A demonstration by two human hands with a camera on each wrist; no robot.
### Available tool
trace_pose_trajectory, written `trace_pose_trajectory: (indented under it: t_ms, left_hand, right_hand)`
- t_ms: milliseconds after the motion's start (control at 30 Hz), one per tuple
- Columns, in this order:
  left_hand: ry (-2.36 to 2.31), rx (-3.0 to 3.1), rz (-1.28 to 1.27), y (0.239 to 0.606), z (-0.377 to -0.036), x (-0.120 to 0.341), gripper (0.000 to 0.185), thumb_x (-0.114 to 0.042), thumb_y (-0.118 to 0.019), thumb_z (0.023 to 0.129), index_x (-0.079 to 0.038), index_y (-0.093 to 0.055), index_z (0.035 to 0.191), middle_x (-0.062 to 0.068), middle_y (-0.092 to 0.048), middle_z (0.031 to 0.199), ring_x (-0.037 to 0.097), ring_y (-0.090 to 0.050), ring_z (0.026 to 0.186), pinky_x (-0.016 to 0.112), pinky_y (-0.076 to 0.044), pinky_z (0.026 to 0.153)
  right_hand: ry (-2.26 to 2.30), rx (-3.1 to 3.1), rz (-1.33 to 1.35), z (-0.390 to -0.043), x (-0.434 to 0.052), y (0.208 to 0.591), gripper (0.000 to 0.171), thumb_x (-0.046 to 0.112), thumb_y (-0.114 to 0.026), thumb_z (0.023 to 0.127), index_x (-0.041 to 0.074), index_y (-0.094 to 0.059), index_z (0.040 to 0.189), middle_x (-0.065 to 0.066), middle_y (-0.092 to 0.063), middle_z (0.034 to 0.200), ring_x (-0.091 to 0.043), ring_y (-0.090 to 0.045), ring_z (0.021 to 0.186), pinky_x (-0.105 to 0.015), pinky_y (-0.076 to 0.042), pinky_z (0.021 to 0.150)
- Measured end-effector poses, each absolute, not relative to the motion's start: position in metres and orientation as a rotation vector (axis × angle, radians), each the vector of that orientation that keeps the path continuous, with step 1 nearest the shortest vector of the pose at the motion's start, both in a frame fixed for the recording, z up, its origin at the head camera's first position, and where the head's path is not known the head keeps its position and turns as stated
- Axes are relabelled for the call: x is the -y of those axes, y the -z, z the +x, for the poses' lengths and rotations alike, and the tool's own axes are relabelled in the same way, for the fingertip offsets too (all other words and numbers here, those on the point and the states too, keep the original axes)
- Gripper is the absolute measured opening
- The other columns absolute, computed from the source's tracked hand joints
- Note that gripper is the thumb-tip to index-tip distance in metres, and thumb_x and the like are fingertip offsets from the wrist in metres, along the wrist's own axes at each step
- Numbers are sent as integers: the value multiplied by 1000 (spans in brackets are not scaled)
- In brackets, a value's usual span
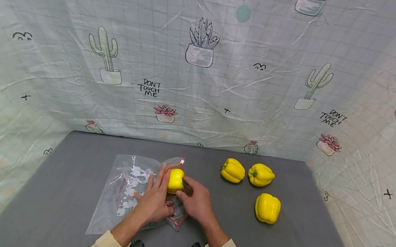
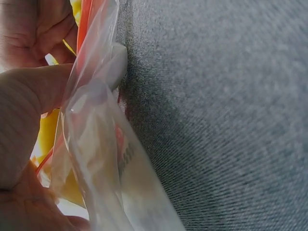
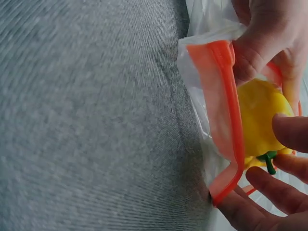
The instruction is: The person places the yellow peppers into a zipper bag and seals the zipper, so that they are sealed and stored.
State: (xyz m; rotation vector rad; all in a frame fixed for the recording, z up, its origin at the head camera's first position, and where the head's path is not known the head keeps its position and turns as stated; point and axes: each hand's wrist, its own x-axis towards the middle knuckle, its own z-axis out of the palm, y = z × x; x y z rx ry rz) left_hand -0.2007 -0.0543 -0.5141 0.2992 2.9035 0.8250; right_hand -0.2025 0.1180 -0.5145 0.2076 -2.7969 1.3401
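A yellow bell pepper (image 1: 175, 180) is at the red-edged mouth of a clear zip bag (image 1: 107, 203), between my two hands. My right hand (image 1: 199, 201) grips it at the end with the green stem (image 3: 268, 161), thumb on one side and fingers on the other. My left hand (image 1: 152, 203) lies over the bag, its fingers long and spread beside the pepper. In the left wrist view, my left thumb (image 2: 48, 84) reaches behind the clear film at the mouth. The red zip edge (image 3: 231, 106) stands spread apart around the pepper in the right wrist view.
Three more yellow bell peppers stand on the grey table (image 1: 78, 165) to the right: one pepper (image 1: 233, 170) and another pepper (image 1: 261, 175) at the back, a third pepper (image 1: 267, 208) nearer. A patterned curtain (image 1: 201, 98) encloses the table's back and sides.
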Motion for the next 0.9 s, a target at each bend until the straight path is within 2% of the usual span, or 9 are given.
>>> trace_pose_trajectory:
  t_ms: [67, 167, 267, 533, 767, 900]
  left_hand:
    - [-820, -2905, 295, 514, -200, 54, 118, -21, -84, 73, -15, -15, 168, 0, 3, 179, 54, -12, 159, 99, -15, 91]
    - [-818, -2909, 294, 514, -200, 54, 118, -20, -84, 72, -15, -16, 168, -1, 3, 179, 53, -11, 159, 99, -16, 91]
    - [-816, -2901, 299, 513, -200, 53, 116, -19, -85, 73, -15, -18, 168, -2, 3, 179, 53, -9, 160, 99, -16, 92]
    - [-815, -2912, 316, 513, -198, 48, 116, -15, -84, 71, -15, -20, 167, -1, 4, 179, 50, -6, 162, 99, -17, 90]
    - [-798, -2943, 352, 511, -197, 42, 115, -12, -83, 72, -14, -21, 167, 0, 3, 179, 47, -4, 162, 99, -20, 89]
    - [-793, -2939, 350, 511, -197, 43, 116, -13, -85, 71, -14, -21, 167, -1, 2, 179, 47, -5, 162, 98, -21, 89]
  right_hand:
    - [-1329, 2803, 212, -203, -118, 515, 48, 23, -76, 95, 10, -66, 140, -15, -74, 119, -21, -63, 90, -36, -53, 78]
    - [-1411, 2768, 188, -204, -119, 514, 44, 21, -73, 97, 11, -68, 139, -16, -72, 131, -27, -69, 100, -45, -59, 86]
    - [-1498, 2722, 160, -205, -119, 512, 40, 20, -69, 100, 9, -67, 138, -16, -73, 130, -32, -72, 107, -51, -60, 91]
    - [-1489, 2719, 125, -209, -116, 510, 38, 18, -72, 98, 9, -68, 134, -16, -78, 117, -31, -76, 102, -48, -62, 85]
    - [-1509, 2722, 135, -210, -117, 508, 40, 19, -74, 96, 9, -69, 135, -16, -78, 116, -33, -76, 104, -48, -62, 86]
    - [-1552, 2718, 153, -212, -119, 514, 35, 18, -69, 99, 8, -69, 133, -17, -76, 117, -32, -73, 103, -44, -61, 85]
